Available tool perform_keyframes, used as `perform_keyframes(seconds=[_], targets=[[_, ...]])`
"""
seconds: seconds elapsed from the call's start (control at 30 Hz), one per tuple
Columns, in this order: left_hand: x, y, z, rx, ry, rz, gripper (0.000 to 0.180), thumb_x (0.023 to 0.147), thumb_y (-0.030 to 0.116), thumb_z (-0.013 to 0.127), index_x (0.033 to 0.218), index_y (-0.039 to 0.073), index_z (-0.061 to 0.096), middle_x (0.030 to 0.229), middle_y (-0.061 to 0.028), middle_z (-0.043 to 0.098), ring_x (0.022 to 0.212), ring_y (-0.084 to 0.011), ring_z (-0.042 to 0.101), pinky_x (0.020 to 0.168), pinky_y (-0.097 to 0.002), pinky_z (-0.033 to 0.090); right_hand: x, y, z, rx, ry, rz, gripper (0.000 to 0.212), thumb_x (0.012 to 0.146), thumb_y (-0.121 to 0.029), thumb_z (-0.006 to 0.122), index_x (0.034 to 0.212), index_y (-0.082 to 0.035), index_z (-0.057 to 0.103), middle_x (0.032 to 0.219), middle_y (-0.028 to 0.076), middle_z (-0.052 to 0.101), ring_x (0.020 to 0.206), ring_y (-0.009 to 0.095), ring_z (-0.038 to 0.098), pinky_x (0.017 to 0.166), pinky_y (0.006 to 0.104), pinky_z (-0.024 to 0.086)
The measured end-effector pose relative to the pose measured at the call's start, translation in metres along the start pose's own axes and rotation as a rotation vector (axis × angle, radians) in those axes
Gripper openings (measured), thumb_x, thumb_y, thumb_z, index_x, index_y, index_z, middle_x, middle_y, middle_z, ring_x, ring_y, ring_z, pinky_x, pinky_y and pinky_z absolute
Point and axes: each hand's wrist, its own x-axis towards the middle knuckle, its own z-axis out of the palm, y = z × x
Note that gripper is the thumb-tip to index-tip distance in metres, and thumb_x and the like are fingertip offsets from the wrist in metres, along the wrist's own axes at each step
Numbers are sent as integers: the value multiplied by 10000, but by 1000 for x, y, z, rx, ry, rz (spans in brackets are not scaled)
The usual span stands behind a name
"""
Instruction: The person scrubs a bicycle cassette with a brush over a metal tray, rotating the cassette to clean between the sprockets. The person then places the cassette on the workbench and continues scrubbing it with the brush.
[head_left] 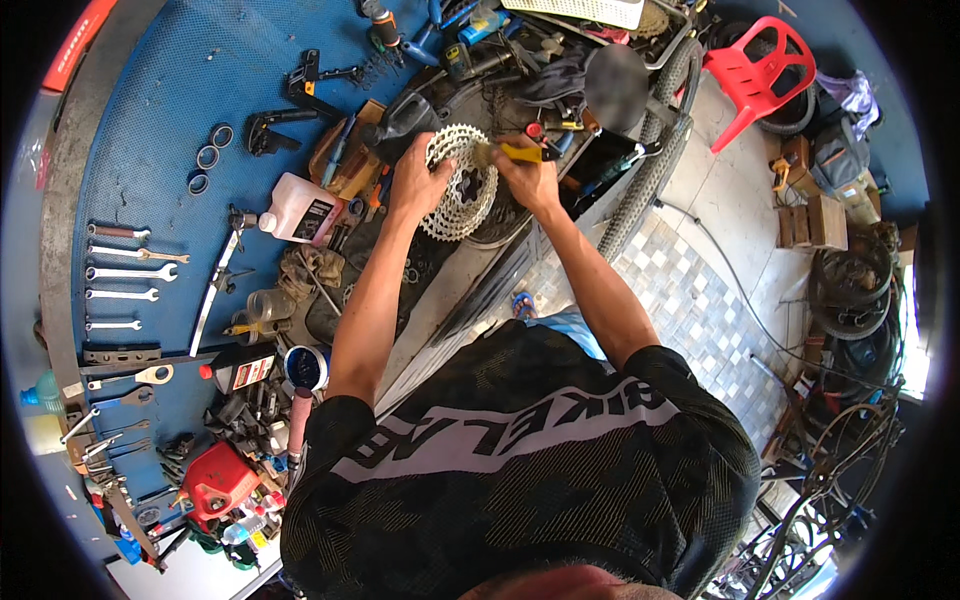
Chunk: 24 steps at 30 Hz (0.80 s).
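large dark capitals run along a pale band (490, 456) across the black patterned shirt (520, 515). pale lettering stands on a red panel (76, 45) at the upper left edge. a pinkish jug (290, 198) carries a black label (314, 218) with small print, a red-capped bottle (229, 364) a red-and-white label (252, 373); their print is too small to read.

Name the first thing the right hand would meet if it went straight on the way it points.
The silver cassette, most likely: the right hand points at its right edge, yellow-handled brush in grip, though the gap in depth is hard to judge.
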Motion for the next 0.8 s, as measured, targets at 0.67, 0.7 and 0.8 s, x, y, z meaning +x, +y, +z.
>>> perform_keyframes(seconds=[0.67, 0.7, 0.8], targets=[[4, -3, -5, 2, -92, -51, 604, 947, 312, 772, 1432, 45, 530, 1359, -248, 649, 1256, -413, 629, 1049, -485, 484, -11, 47, -24, -548, -168, -67, 329, 892, -420, 754, 1152, -220, 776, 1027, 160, 761, 1120, 326, 644, 970, 459, 470], [4, -5, -5, -2, -93, -45, 601, 945, 309, 774, 1428, 46, 532, 1344, -243, 657, 1235, -405, 640, 1037, -478, 490, -15, 46, -31, -600, -196, -98, 332, 891, -415, 754, 1163, -226, 772, 1027, 155, 758, 1126, 320, 637, 968, 446, 466], [6, -23, -3, -125, -125, -49, 470, 937, 183, 774, 1348, 22, 613, 1237, -156, 712, 1080, -237, 676, 918, -376, 531, -20, 36, -41, -675, -229, -187, 335, 891, -406, 749, 1177, -232, 765, 1037, 132, 758, 1118, 315, 631, 971, 435, 463]])
